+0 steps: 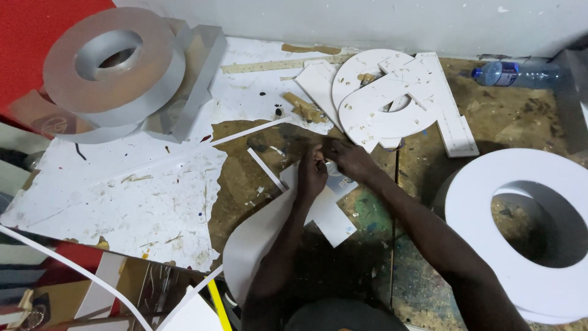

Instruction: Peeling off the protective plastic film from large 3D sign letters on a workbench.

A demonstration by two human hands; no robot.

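Observation:
My left hand (312, 175) and my right hand (346, 158) meet at the middle of a worn wooden table (429, 263), fingers pinched together on the top of a white cut-out letter piece (331, 217) that lies flat under them. A wide white flexible strip (257, 239) curves from that piece down toward me, under my left forearm. What sits between the fingertips is too small to make out.
A silver ring-shaped letter (113, 64) stands at the back left on a torn white sheet (141, 196). White flat letter cut-outs (392, 98) lie at the back centre, a large white ring letter (527, 227) at the right, a plastic water bottle (514, 73) by the wall.

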